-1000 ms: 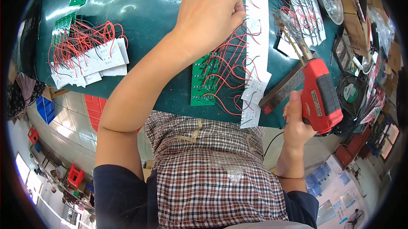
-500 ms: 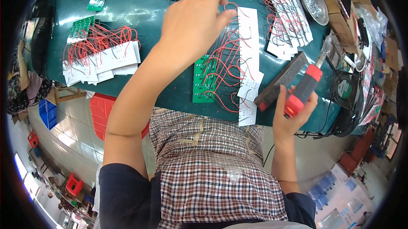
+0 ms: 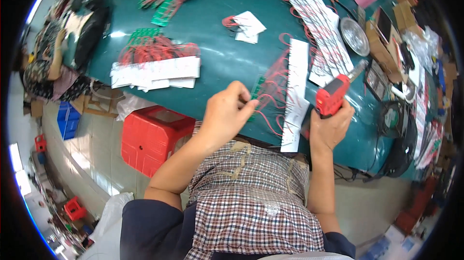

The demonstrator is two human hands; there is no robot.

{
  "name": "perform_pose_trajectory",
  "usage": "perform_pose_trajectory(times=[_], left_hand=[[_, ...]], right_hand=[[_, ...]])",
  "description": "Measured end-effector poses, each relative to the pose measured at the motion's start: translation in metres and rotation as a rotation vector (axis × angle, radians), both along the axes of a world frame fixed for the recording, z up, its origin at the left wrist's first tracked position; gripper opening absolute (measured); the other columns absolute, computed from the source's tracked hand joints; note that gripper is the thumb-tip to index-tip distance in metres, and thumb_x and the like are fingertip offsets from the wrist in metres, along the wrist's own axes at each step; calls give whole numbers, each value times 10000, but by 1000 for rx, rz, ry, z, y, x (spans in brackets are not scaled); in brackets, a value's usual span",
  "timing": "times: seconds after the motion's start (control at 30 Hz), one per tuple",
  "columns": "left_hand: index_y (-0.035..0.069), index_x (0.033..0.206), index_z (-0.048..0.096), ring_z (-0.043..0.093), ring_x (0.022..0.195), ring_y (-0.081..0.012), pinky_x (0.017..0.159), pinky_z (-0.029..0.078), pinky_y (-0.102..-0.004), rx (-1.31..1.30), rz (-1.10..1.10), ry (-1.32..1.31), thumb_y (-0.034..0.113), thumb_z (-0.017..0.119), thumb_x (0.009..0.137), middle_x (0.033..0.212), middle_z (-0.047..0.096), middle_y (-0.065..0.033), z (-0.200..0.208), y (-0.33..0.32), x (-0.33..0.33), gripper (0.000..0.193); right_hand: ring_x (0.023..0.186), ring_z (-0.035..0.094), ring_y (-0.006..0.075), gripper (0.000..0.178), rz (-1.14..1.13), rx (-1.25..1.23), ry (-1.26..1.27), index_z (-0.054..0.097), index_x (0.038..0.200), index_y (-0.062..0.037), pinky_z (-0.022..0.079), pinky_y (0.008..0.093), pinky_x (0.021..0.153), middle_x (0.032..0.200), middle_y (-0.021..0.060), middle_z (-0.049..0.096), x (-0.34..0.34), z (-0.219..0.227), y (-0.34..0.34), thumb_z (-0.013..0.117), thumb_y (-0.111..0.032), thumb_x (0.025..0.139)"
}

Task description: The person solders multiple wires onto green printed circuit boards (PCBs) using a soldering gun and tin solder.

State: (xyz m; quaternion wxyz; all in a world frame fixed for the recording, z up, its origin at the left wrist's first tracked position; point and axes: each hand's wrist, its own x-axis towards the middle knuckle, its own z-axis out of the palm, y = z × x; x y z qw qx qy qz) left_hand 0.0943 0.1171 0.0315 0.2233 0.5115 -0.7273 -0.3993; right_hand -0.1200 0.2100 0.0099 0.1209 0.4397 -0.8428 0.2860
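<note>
My right hand (image 3: 328, 127) is wrapped round a red and black soldering gun (image 3: 332, 97), whose metal end points up and away to the right. My left hand (image 3: 227, 110) has thumb and forefinger pinched together at the left edge of a green circuit board (image 3: 257, 88). What the pinch holds, if anything, is too small to make out. Red and dark wires (image 3: 273, 74) run from the board to a long white card strip (image 3: 297, 62) on its right. My left hand partly covers the board.
Wired boards with white strips (image 3: 159, 70) lie left on the green table (image 3: 217, 33); more strips (image 3: 321, 28) lie right. Small white cards (image 3: 249, 26) lie beyond. A metal dish (image 3: 354, 36), cardboard box (image 3: 386, 38) and small fan (image 3: 392, 115) stand right. A red stool (image 3: 150, 139) is below.
My left hand has come back toward me, down to the board's edge. My right hand still holds the soldering gun, now raised slightly and farther over the table. The head view has shifted.
</note>
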Motion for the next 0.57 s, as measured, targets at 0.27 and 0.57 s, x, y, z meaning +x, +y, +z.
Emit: perform_pose_trajectory(times=[0.27, 0.57], left_hand=[[28, 1021, 598, 624, 760, -103, 670, 494, -262, -42, 126, 431, 101, 614, 900, 777, 630, -45, 59, -36, 58, 142], [53, 993, 637, 474, 770, -20, 666, 371, -196, -181, -113, -90, 241, 597, 934, 810, 565, 53, 110, -184, 190, 202]], right_hand=[[1001, 518, 367, 608, 1, -39, -10, 443, 1194, -8, 414, 429, 867, 1073, 166, 491, -16, -8, 13, 713, -27, 650], [1002, 518, 358, 581, 21, -62, -38, 453, 1180, -2, 415, 426, 865, 1078, 162, 491, -12, -10, 8, 695, -12, 652]])
